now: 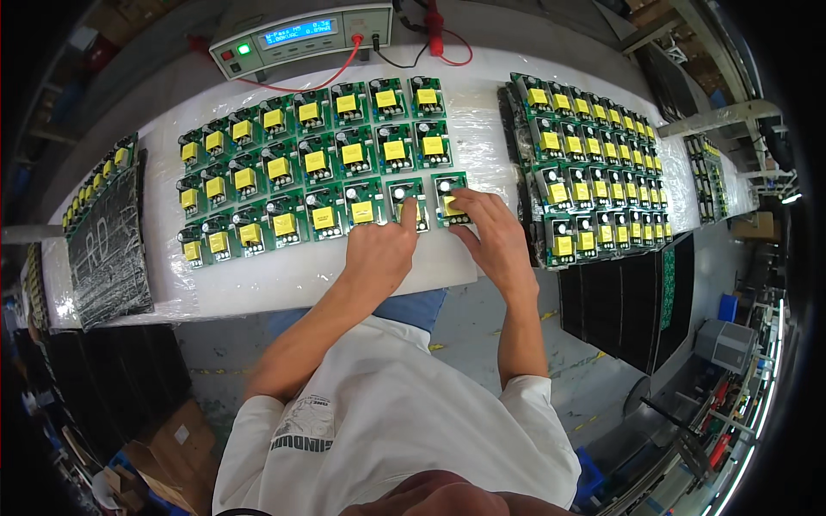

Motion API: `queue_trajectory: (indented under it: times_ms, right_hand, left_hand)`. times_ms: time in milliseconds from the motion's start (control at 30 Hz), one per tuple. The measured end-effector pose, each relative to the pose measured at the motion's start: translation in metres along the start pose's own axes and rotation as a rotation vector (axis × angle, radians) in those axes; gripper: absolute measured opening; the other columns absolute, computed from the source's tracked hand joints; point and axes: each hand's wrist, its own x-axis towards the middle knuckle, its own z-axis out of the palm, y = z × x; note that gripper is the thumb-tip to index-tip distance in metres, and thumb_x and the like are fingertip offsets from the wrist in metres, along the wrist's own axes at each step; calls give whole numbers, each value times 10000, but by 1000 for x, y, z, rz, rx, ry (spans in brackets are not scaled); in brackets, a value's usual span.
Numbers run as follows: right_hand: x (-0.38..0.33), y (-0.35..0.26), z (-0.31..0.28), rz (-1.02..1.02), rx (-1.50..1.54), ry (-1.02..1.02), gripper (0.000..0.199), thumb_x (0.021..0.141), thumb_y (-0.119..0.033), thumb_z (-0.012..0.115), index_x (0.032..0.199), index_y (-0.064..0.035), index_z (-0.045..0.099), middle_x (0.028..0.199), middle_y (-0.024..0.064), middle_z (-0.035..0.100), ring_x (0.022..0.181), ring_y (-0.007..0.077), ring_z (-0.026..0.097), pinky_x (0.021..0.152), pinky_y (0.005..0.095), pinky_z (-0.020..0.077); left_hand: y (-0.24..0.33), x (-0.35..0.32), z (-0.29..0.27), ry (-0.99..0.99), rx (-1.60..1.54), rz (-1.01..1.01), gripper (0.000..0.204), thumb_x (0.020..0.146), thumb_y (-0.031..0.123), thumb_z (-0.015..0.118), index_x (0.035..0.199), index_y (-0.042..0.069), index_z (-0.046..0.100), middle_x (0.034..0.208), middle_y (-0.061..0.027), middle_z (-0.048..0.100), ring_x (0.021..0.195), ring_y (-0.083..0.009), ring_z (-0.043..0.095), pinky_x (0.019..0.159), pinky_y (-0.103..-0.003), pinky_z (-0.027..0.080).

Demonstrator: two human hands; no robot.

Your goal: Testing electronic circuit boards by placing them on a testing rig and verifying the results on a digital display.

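My right hand (496,236) grips a green circuit board (447,184) at the right end of the nearest row, its fingers over the yellow transformer and its thumb at the near edge. Just left of it, my left hand (383,249) has one finger stretched onto another circuit board (397,191), while its other fingers curl in. That board is partly hidden by the finger. Several like boards, such as this circuit board (323,215), stand in three rows on the white work surface (344,275), each with a yellow transformer and a round capacitor.
Behind the rows stands a bench tester (301,39) with a lit blue display, a green-lit button and red and black leads. Racks of boards stand on the right on a dark tray (523,155). A plastic-wrapped black stack (107,249) is at the left.
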Motion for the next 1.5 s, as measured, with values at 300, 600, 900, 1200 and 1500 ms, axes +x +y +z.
queue_trajectory:
  times_ms: [300,600,900,1200,1500]
  right_hand:
    - [8,4,8,-39,46,-41,405,780,5,799,1160,-80,686,1319,8,713,1126,251,667,968,360,545]
    - [-4,-14,-11,82,-68,-51,409,843,-32,789,1236,-49,673,1448,96,641,1234,327,648,1035,398,514]
    - [84,-101,3,-162,92,-103,494,890,-177,810,1328,-40,627,1401,138,647,1233,353,638,1038,418,504]
    - [293,-261,189,-696,105,-97,835,869,-508,805,1474,-7,520,1484,196,565,1315,390,563,1115,460,447]
    - [421,-396,378,-795,-69,-26,874,917,-669,664,1501,-38,504,1472,159,563,1274,361,568,1038,458,449]
  left_hand:
    - [-3,-2,8,-5,28,-57,588,821,66,691,1381,-75,585,590,-89,684,453,-230,649,451,-323,459]
    - [5,-8,-1,66,-40,-23,662,903,187,670,1471,-106,495,601,-72,676,447,-222,625,418,-372,452]
    - [-153,-76,-90,779,-114,-146,425,895,342,783,1280,167,737,804,-12,694,640,-189,636,545,-307,489]
    - [-520,-153,-144,658,482,-328,712,974,554,659,1508,99,540,1444,-181,555,1300,-374,533,1105,-450,432]
    - [-652,-189,-143,498,353,-210,686,944,633,670,1374,101,615,1285,-151,619,1116,-358,628,1029,-459,476]
